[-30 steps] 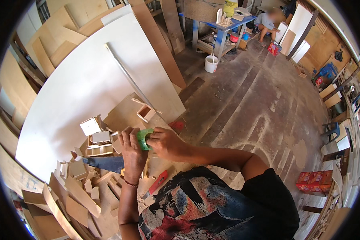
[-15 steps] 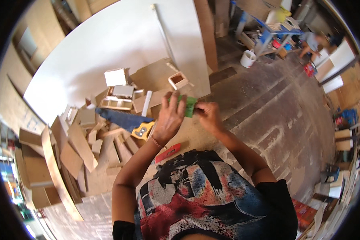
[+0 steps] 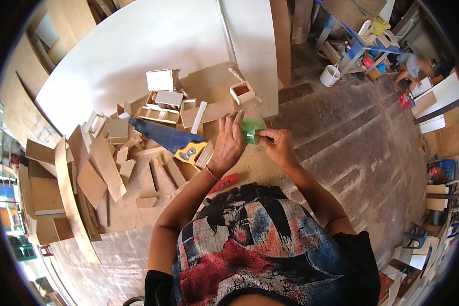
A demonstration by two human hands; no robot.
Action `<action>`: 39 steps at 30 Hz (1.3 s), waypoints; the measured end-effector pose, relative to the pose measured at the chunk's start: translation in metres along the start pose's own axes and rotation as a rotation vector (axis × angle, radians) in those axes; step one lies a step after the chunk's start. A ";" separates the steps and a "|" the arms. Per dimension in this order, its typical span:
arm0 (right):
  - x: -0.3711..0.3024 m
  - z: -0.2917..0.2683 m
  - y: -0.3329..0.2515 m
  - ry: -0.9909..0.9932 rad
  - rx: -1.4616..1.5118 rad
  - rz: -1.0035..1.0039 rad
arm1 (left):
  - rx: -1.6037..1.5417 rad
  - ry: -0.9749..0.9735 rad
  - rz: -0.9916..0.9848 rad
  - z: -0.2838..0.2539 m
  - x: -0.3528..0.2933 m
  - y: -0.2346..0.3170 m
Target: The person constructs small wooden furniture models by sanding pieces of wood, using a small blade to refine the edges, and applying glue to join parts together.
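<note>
A piece of translucent green plastic (image 3: pixel 252 131), curved like part of a tube, is held between my two hands above the workbench edge. My left hand (image 3: pixel 228 144) grips its left side, fingers laid over it. At its right edge my right hand (image 3: pixel 279 146) pinches it between thumb and fingers. Close to my left wrist lies a handsaw (image 3: pixel 168 137) with a dark blue blade and a yellow handle. A flat red object (image 3: pixel 223 183) rests on the bench near my shirt. Beyond my hands sits a small open wooden box (image 3: pixel 242 93).
Wooden offcuts (image 3: pixel 104 168) are heaped on the left of the bench. Small wooden frames and boxes (image 3: pixel 162 99) stand before a large white panel (image 3: pixel 137 56). A white bucket (image 3: pixel 330 76) is on the floor (image 3: pixel 341 153) at right, and a person (image 3: pixel 413 69) crouches farther back.
The view has shifted, so the bench things appear moved right. My hands still hold the green plastic, which now shows more of its curved, see-through surface.
</note>
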State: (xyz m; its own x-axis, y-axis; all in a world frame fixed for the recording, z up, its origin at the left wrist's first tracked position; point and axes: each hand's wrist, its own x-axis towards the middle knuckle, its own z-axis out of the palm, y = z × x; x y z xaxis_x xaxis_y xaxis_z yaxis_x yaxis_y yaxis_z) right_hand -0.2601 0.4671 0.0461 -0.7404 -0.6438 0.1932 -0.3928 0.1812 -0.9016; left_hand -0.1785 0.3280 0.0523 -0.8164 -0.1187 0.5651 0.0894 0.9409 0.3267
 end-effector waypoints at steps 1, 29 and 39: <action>-0.001 -0.001 -0.004 -0.015 -0.040 0.017 | -0.009 0.016 -0.011 0.002 -0.001 -0.001; 0.010 -0.016 -0.078 -0.049 -0.474 -0.565 | -0.282 0.315 -0.064 -0.008 -0.001 -0.009; 0.008 0.012 -0.066 0.001 -0.248 -0.306 | -0.166 0.316 -0.044 -0.008 -0.005 -0.012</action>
State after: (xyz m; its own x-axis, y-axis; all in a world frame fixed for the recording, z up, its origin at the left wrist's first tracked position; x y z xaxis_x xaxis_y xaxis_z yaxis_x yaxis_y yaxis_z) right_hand -0.2339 0.4414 0.1023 -0.5694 -0.6949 0.4392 -0.7152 0.1553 -0.6814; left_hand -0.1707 0.3146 0.0516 -0.6069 -0.2746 0.7458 0.1704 0.8716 0.4596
